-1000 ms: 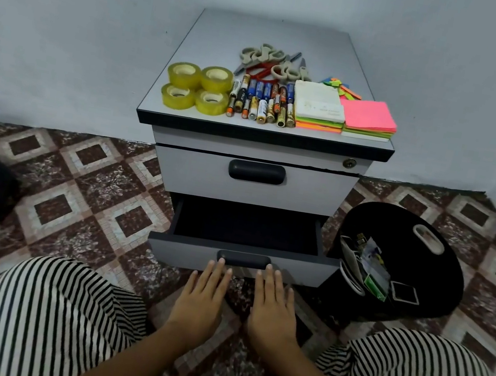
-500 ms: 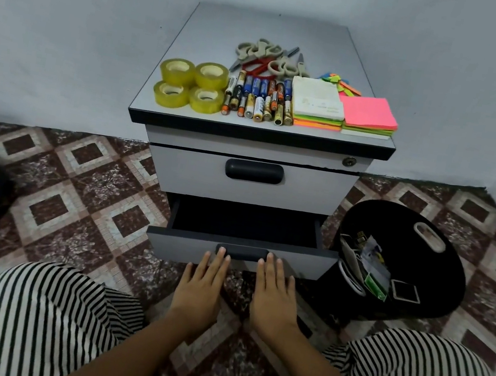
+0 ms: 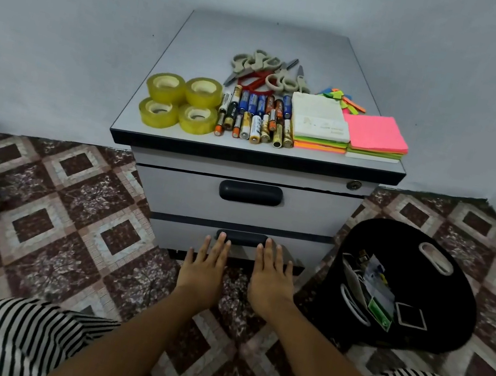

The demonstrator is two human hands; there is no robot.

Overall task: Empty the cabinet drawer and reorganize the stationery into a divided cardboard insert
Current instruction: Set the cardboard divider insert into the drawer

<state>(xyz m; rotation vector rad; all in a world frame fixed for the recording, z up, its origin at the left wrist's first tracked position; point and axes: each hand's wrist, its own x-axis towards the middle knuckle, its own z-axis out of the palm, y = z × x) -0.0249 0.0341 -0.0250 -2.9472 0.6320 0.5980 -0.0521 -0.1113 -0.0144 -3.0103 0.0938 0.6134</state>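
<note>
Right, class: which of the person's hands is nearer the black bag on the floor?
Right. The right hand rests on the bottom drawer front, just left of the black bag; the left hand is farther left.

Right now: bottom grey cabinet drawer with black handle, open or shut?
Shut. Bottom grey drawer sits flush under the upper grey drawer, no interior showing; left hand and right hand flat against it.
</note>
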